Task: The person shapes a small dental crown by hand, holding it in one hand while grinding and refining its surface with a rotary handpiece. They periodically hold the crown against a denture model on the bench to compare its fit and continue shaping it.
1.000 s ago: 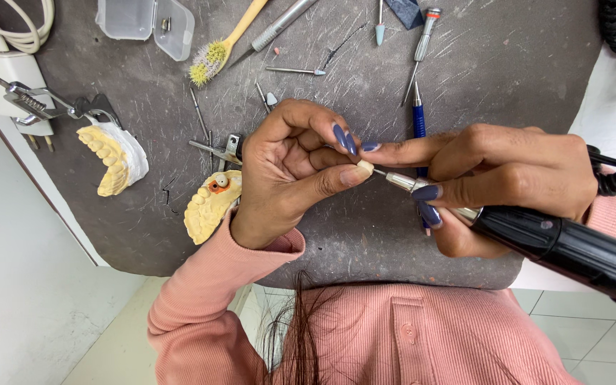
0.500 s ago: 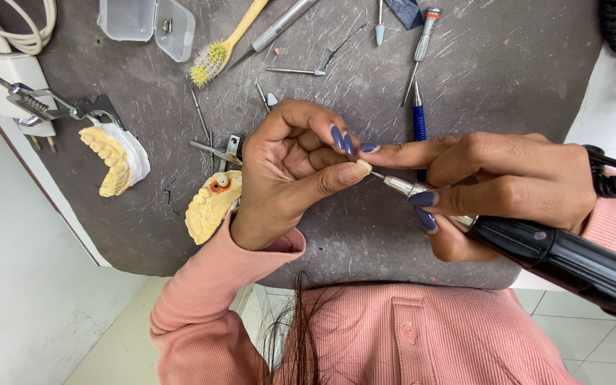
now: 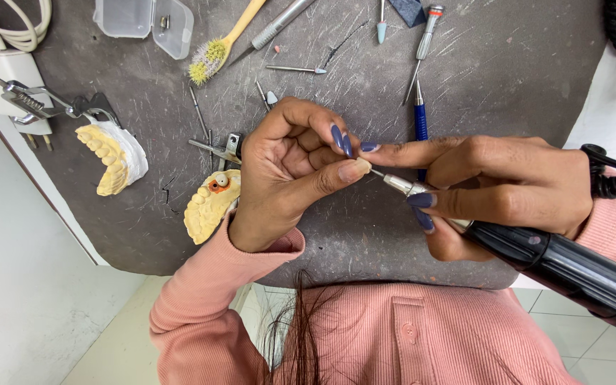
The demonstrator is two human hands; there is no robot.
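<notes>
Our left hand (image 3: 290, 171) pinches a small tooth-coloured crown (image 3: 363, 165) in its fingers; our right hand (image 3: 497, 189) grips the black rotary handpiece (image 3: 565, 267), bur touching the crown. We judge a slip could nick the thumb or fling the crown onto the surface (image 3: 507, 93).

Two hands are counted: the left hand (image 3: 290, 171) and the right hand (image 3: 497, 189). One black rotary handpiece (image 3: 565, 267) is seen in the right hand, and one small pale piece (image 3: 363, 166) at the left fingertips. Two yellow dental casts (image 3: 112, 157) (image 3: 209, 205) are counted left of the left hand. One brush (image 3: 215, 48) and one clear plastic box (image 3: 144, 21) lie above it.
</notes>
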